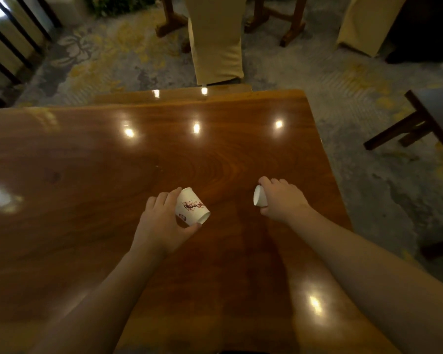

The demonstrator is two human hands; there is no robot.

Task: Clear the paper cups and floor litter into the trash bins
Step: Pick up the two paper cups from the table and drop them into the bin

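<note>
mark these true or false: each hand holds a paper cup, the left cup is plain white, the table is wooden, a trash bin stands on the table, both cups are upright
1. Each hand holds a paper cup. True: the left hand grips one cup and the right hand grips another cup.
2. The left cup is plain white. False: it carries a reddish blossom print.
3. The table is wooden. True: glossy brown wood grain.
4. A trash bin stands on the table. False: no bin shows anywhere in view.
5. Both cups are upright. False: both are tipped over sideways in the fingers.

Right cup mostly palm-hidden
</note>
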